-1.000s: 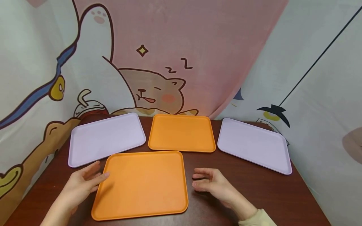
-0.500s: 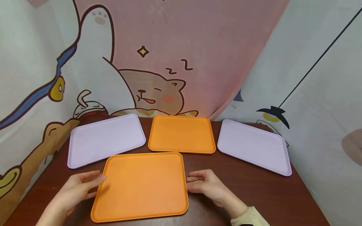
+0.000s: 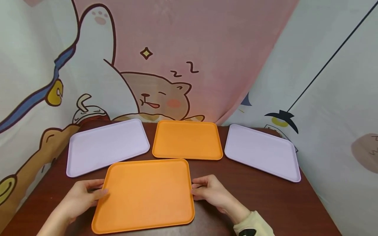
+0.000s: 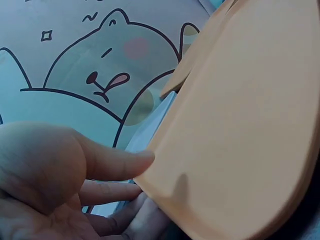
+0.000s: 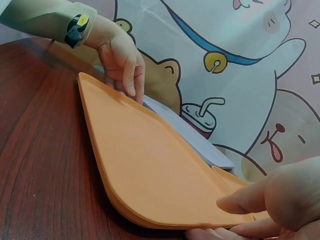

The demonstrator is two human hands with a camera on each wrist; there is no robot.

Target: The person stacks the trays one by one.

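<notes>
A large orange tray lies nearest me on the dark wooden table. My left hand grips its left edge, and my right hand grips its right edge. In the left wrist view the left hand has its thumb on top of the tray and fingers under the rim. The right wrist view shows my right hand pinching the tray the same way, with the left hand at the far edge.
Three more trays lie behind it: a lilac tray at the left, a smaller orange tray in the middle, a lilac tray at the right. Cartoon-printed cloth hangs close around the table's back and sides.
Both hands have moved inward from beside the near orange tray to its left and right edges and taken hold of it.
</notes>
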